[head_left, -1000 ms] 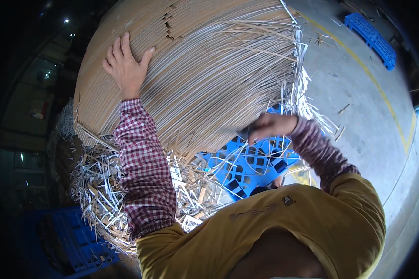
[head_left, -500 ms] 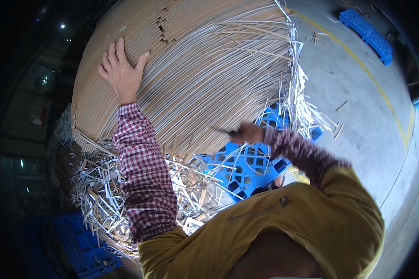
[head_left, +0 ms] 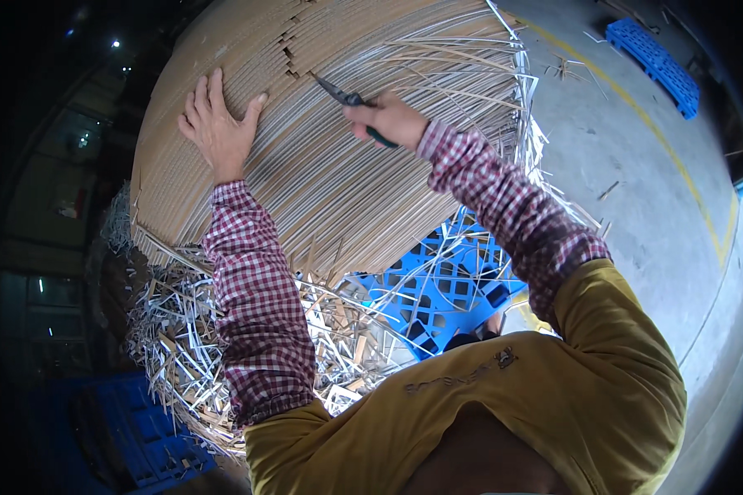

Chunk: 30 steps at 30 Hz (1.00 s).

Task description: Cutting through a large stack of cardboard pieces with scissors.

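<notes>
A tall stack of brown cardboard sheets [head_left: 322, 190] spreads before me, its layered edges showing as many curved lines. My left hand [head_left: 223, 132] lies on its left part with fingers spread and thumb out. Wrapped in my right hand [head_left: 392, 120] is a pair of snips [head_left: 336, 88] with pointed dark blades and a dark green handle. The blade tips point up and left, close to a row of notches [head_left: 287, 56] in the stack's upper part. Thin cardboard strips [head_left: 458, 51] trail loosely over the right side of the stack.
Cut strips lie heaped [head_left: 182, 330] at the lower left. A blue plastic pallet [head_left: 450, 280] shows under the stack's near side. Another blue pallet [head_left: 654, 66] lies at the far right, beyond a yellow floor line [head_left: 636, 115]. Scraps dot the grey floor [head_left: 636, 223].
My right hand has swung up and left with the snips, from the stack's near right edge to its upper middle. My left hand stays in nearly the same place.
</notes>
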Each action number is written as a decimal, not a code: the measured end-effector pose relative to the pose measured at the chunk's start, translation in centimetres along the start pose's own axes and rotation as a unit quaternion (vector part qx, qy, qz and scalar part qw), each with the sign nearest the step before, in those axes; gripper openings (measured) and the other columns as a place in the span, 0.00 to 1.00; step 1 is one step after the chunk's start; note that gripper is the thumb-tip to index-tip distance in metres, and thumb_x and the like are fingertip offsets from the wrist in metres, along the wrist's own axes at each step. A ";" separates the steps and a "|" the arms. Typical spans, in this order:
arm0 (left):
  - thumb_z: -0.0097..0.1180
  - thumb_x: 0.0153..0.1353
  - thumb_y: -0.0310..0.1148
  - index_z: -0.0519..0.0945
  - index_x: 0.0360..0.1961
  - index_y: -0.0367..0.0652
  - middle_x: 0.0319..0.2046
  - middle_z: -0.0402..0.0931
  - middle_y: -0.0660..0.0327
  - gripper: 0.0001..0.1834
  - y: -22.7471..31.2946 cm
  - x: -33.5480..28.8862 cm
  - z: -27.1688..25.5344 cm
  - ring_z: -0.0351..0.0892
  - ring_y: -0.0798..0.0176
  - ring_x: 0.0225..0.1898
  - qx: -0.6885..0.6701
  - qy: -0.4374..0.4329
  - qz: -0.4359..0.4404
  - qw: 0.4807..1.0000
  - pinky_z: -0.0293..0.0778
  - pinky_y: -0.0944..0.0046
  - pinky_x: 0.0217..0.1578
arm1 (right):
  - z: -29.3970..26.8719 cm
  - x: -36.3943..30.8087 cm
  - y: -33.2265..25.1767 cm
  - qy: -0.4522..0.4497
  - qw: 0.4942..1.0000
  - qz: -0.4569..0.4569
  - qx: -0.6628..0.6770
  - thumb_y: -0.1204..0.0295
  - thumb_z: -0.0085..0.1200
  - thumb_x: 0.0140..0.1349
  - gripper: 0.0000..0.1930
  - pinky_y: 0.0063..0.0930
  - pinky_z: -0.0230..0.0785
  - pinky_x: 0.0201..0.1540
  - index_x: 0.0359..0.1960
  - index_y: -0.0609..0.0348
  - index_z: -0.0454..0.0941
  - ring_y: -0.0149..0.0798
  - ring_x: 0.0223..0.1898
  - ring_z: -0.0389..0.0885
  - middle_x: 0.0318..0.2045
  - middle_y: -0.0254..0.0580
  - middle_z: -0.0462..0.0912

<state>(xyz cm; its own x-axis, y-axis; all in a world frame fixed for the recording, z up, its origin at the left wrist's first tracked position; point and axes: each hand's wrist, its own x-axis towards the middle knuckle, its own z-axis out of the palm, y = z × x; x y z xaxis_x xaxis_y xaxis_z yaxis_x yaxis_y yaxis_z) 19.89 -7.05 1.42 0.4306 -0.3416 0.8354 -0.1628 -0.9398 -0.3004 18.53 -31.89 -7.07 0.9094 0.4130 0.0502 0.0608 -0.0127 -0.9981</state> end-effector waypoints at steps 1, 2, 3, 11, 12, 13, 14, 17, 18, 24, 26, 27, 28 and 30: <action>0.50 0.48 0.62 0.63 0.58 0.53 0.56 0.60 0.54 0.38 0.2 -0.2 -0.3 0.54 0.49 0.58 0.003 -0.002 0.000 1.000 0.44 0.41 0.55 | 0.3 -0.3 0.8 0.006 1.000 -0.021 -0.020 0.55 0.51 0.55 0.20 0.26 0.64 0.20 0.18 0.60 0.76 0.31 0.14 0.69 0.15 0.37 0.75; 0.50 0.49 0.61 0.64 0.57 0.53 0.56 0.60 0.55 0.38 0.5 -0.2 -0.2 0.54 0.50 0.59 -0.028 -0.006 -0.010 1.000 0.43 0.41 0.56 | 0.4 -0.7 2.1 0.017 0.998 -0.041 -0.042 0.57 0.50 0.54 0.19 0.30 0.65 0.20 0.16 0.60 0.74 0.33 0.13 0.69 0.13 0.37 0.74; 0.51 0.49 0.60 0.64 0.57 0.53 0.56 0.60 0.55 0.37 -0.2 -0.2 -0.4 0.53 0.50 0.59 -0.050 -0.008 -0.018 0.999 0.43 0.41 0.56 | 2.0 -2.3 5.0 0.050 0.994 -0.097 -0.025 0.57 0.50 0.54 0.19 0.31 0.61 0.18 0.14 0.60 0.74 0.34 0.13 0.69 0.10 0.37 0.71; 0.50 0.51 0.59 0.65 0.56 0.55 0.55 0.62 0.57 0.34 -0.2 0.3 -0.8 0.55 0.51 0.59 -0.018 0.011 -0.021 1.000 0.44 0.42 0.56 | -4.1 -15.6 8.5 -0.307 0.949 0.064 -0.009 0.54 0.50 0.57 0.19 0.26 0.68 0.41 0.31 0.60 0.80 0.31 0.33 0.76 0.27 0.36 0.80; 0.49 0.51 0.59 0.65 0.56 0.55 0.55 0.62 0.57 0.34 -0.1 0.2 -0.7 0.55 0.51 0.59 -0.010 0.016 -0.023 1.000 0.44 0.42 0.56 | -4.8 -14.3 6.1 -0.251 0.967 0.047 -0.020 0.52 0.50 0.57 0.20 0.26 0.68 0.42 0.31 0.58 0.81 0.32 0.34 0.77 0.26 0.37 0.80; 0.49 0.51 0.59 0.65 0.56 0.55 0.55 0.62 0.57 0.34 -0.1 0.3 -0.6 0.55 0.51 0.59 -0.011 0.019 -0.025 0.999 0.44 0.42 0.56 | -5.5 -11.9 4.3 -0.197 0.980 0.024 -0.034 0.50 0.50 0.56 0.21 0.26 0.68 0.43 0.30 0.56 0.81 0.32 0.34 0.77 0.25 0.37 0.80; 0.49 0.52 0.58 0.65 0.57 0.55 0.56 0.62 0.57 0.33 0.0 0.2 -0.5 0.55 0.52 0.59 -0.016 0.017 -0.023 0.999 0.44 0.42 0.57 | -5.5 -9.6 3.3 -0.139 0.988 -0.045 -0.054 0.50 0.49 0.56 0.20 0.26 0.67 0.43 0.32 0.54 0.82 0.32 0.34 0.77 0.27 0.39 0.80; 0.49 0.53 0.57 0.64 0.57 0.56 0.56 0.61 0.58 0.32 0.0 -0.1 -0.5 0.55 0.53 0.59 -0.018 0.014 -0.019 1.000 0.43 0.43 0.58 | -5.0 -2.7 0.1 -0.079 0.982 -0.034 -0.166 0.48 0.49 0.55 0.22 0.27 0.68 0.32 0.30 0.56 0.81 0.29 0.22 0.73 0.20 0.40 0.77; 0.49 0.53 0.56 0.64 0.57 0.56 0.56 0.61 0.59 0.32 0.2 0.0 -0.2 0.55 0.53 0.59 -0.025 0.016 -0.021 0.999 0.43 0.43 0.58 | -4.7 -1.3 0.1 -0.075 0.982 -0.031 -0.168 0.48 0.49 0.55 0.22 0.27 0.68 0.32 0.30 0.56 0.81 0.29 0.22 0.73 0.20 0.40 0.77; 0.48 0.53 0.57 0.65 0.57 0.55 0.56 0.61 0.58 0.32 0.2 0.0 -0.5 0.55 0.51 0.59 -0.020 0.011 -0.018 1.000 0.44 0.42 0.57 | -0.4 0.4 2.6 0.024 0.991 -0.109 -0.067 0.55 0.50 0.56 0.21 0.31 0.60 0.18 0.17 0.62 0.76 0.34 0.11 0.64 0.09 0.39 0.69; 0.48 0.53 0.58 0.65 0.56 0.54 0.55 0.62 0.57 0.32 0.1 0.2 -0.8 0.55 0.50 0.59 -0.016 0.011 -0.014 1.000 0.45 0.41 0.56 | 0.9 -0.7 2.4 0.046 0.990 -0.112 -0.067 0.56 0.51 0.55 0.21 0.32 0.59 0.18 0.17 0.64 0.75 0.36 0.11 0.64 0.08 0.42 0.68; 0.48 0.53 0.58 0.65 0.56 0.54 0.55 0.62 0.57 0.32 0.2 0.0 -0.9 0.55 0.50 0.59 -0.017 0.009 -0.014 1.000 0.45 0.41 0.56 | 1.4 -1.4 2.5 0.071 0.989 -0.111 -0.069 0.57 0.51 0.55 0.22 0.33 0.58 0.17 0.16 0.67 0.74 0.37 0.10 0.63 0.08 0.46 0.67; 0.48 0.53 0.57 0.65 0.56 0.53 0.55 0.61 0.57 0.32 0.4 0.3 -1.1 0.55 0.49 0.58 -0.020 0.012 -0.012 1.000 0.46 0.41 0.56 | 1.8 -2.2 5.3 0.116 0.973 -0.136 -0.145 0.58 0.51 0.54 0.21 0.36 0.59 0.18 0.18 0.69 0.73 0.40 0.11 0.65 0.09 0.51 0.67; 0.48 0.53 0.56 0.65 0.57 0.54 0.55 0.62 0.58 0.32 0.2 -0.2 -0.7 0.55 0.50 0.58 -0.004 0.010 -0.017 1.000 0.46 0.42 0.56 | 2.8 -8.2 12.3 0.024 0.987 -0.033 -0.158 0.60 0.51 0.55 0.17 0.35 0.64 0.20 0.23 0.66 0.75 0.40 0.15 0.72 0.11 0.49 0.70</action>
<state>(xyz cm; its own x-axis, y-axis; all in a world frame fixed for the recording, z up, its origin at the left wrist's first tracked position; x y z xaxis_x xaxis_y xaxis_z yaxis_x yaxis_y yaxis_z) 19.14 -7.14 1.54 0.4181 -0.3091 0.8542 -0.1551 -0.9508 -0.2682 10.66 -32.90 -19.83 0.9172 0.3783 0.1249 0.2396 -0.2733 -0.9316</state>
